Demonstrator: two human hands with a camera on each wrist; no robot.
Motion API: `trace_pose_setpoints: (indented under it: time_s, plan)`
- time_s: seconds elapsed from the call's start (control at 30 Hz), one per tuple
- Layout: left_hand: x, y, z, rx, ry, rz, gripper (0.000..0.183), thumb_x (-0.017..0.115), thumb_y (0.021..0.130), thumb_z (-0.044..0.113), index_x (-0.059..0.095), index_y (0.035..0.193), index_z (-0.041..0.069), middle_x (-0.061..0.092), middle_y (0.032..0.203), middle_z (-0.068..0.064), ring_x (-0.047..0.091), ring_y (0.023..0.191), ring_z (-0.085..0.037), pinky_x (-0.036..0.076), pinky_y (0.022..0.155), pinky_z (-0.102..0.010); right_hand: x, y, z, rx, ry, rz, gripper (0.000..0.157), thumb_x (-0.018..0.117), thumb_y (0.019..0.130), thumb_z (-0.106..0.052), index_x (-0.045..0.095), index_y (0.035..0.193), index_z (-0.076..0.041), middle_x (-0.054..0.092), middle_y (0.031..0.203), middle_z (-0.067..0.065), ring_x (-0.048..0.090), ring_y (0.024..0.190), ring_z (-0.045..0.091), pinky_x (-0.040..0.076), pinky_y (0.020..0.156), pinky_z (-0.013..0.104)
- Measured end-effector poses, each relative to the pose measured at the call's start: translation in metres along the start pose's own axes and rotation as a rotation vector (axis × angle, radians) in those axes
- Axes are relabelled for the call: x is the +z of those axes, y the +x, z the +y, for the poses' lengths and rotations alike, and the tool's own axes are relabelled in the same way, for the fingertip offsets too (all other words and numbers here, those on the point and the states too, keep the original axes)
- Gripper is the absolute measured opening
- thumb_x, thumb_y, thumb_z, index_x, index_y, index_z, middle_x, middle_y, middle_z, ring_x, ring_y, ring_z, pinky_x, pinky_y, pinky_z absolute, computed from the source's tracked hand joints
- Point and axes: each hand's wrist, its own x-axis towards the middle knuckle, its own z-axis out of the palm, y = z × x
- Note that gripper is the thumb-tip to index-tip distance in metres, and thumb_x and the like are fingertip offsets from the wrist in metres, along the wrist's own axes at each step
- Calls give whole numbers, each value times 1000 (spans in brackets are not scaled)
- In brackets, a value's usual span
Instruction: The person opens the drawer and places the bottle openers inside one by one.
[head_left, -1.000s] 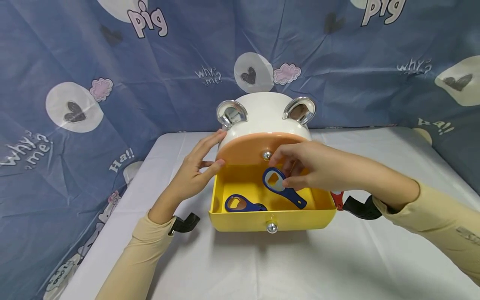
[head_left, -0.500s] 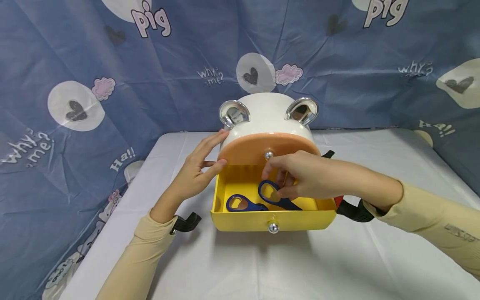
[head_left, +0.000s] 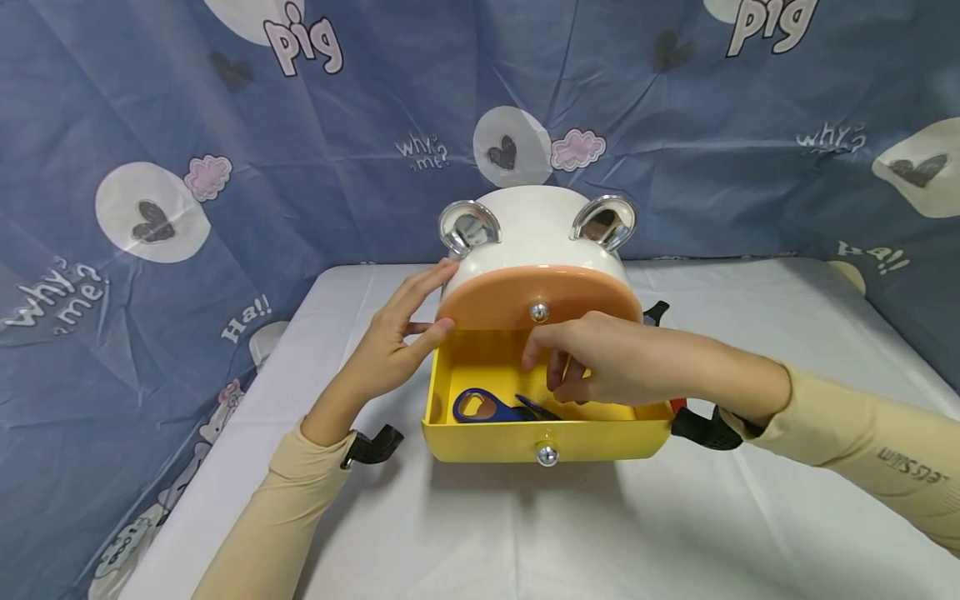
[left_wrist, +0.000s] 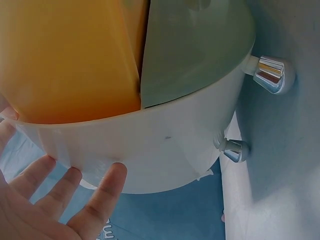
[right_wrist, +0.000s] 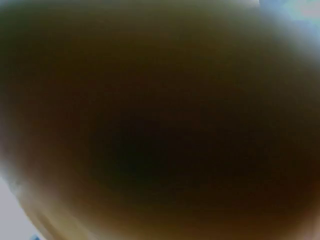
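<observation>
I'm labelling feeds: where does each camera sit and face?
Head: head-worn, facing forward and down at the yellow boxy drawer; left grip, right grip, beige sleeves show.
Left wrist: on that wrist, facing the white rounded container; left grip shows.
Right wrist: on that wrist; dark blur, target and body unclear.
Head and left wrist share container and left grip.

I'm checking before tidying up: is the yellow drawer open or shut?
Open: the yellow drawer juts out below the orange panel, its inside showing.

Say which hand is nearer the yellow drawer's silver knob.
Right: the right hand is over the yellow drawer, behind its silver knob; the left hand touches the left side of the white box, farther back.
</observation>
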Motion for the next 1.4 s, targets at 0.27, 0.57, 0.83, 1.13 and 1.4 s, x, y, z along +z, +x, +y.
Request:
trace_pose_setpoints:
  time_s: [0.27, 0.57, 0.83, 1.13, 1.4]
  plan:
    - [3, 4, 1, 4, -4, -14, 63, 63, 110, 27, 38, 168, 33, 33, 176, 8, 38, 161, -21, 64, 100, -49, -10, -14, 5, 2, 34, 87, 26, 79, 98, -9, 69, 121, -14, 74, 105, -2, 70, 95, 8, 64, 87, 27]
    - [5, 9, 3, 15, -8, -21, 63, 63, 110, 26, 39, 168, 32, 33, 175, 8, 37, 161, -20, 64, 100, -49, -16, -29, 11, 15, 78, 147, 25, 80, 99, -15, 70, 122, -17, 70, 116, 2, 70, 97, 9, 63, 92, 28]
    - [8, 13, 4, 25, -16, -25, 63, 63, 110, 25, 39, 168, 33, 33, 175, 9, 37, 161, -18, 65, 100, -48, -20, -41, 20, 24, 119, 178, 27, 79, 101, -22, 70, 126, -19, 73, 113, -3, 70, 100, 9, 64, 94, 29]
    - [10, 14, 3, 25, -18, -26, 64, 64, 110, 22, 39, 168, 33, 33, 176, 10, 37, 161, -17, 65, 99, -47, -25, -56, 32, 56, 145, 266, 28, 80, 100, -22, 72, 127, -20, 75, 107, -7, 71, 98, 8, 63, 85, 28]
    - [2, 2, 0, -10, -9, 6, 68, 65, 108, 12, 39, 168, 31, 34, 176, 8, 38, 160, -16, 63, 99, -27, -36, -62, 52, 127, 130, 359, 27, 80, 100, -23, 71, 125, -20, 77, 112, -5, 73, 100, 11, 64, 88, 28]
